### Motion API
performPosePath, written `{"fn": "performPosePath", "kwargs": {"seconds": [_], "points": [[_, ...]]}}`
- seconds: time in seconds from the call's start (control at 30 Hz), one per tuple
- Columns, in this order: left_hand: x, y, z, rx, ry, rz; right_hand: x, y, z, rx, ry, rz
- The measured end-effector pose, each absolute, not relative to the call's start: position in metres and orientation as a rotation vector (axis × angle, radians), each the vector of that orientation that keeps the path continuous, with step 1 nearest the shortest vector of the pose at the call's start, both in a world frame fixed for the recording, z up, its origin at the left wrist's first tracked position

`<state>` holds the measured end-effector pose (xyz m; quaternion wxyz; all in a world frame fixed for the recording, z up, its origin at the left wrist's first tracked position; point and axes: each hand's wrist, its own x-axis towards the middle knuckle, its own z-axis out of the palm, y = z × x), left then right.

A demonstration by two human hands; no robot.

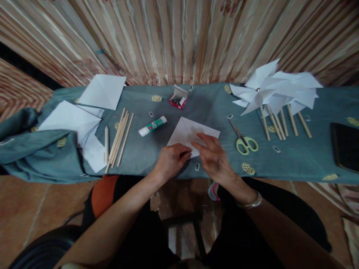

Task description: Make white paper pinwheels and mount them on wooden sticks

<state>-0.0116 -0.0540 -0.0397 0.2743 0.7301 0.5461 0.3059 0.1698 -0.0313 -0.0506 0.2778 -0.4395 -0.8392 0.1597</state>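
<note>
A white square of paper (183, 129) lies flat on the cloth in front of me, with slits or creases running in from its corners. My left hand (174, 158) is at its near left edge, fingers curled and pressed together on the paper. Over the near right part hovers or rests my right hand (211, 155), its thumb and fingers apart; contact is hard to make out. A glue stick (153, 126) lies to the left of the paper. Green-handled scissors (244, 142) lie to its right, blades pointing away.
Behind the paper stands an open red box of small metal pins (178, 99). Leftward are wooden sticks (119, 138), a white pencil-like stick (106, 144) and paper sheets (70, 119). Finished paper pinwheels (276, 89) lie at right, near a dark phone (346, 145). A curtain (174, 41) hangs behind.
</note>
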Motion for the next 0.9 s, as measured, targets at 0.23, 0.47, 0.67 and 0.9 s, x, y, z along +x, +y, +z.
{"fn": "performPosePath", "kwargs": {"seconds": [0.23, 0.47, 0.67, 0.9], "points": [[-0.011, -0.055, -0.040, 1.980, 1.472, 0.802, 0.166, -0.035, -0.055, -1.221, -2.380, 0.382], [-0.009, -0.060, -0.037, 2.221, 1.497, 0.663, 0.157, -0.037, -0.051, -1.264, -2.418, 0.370], [-0.008, -0.061, -0.040, 2.385, 1.492, 0.624, 0.154, -0.036, -0.058, -1.160, -2.505, 0.200], [-0.009, -0.058, -0.037, 2.445, 1.519, 0.537, 0.152, -0.032, -0.055, -1.171, -2.449, 0.249]]}}
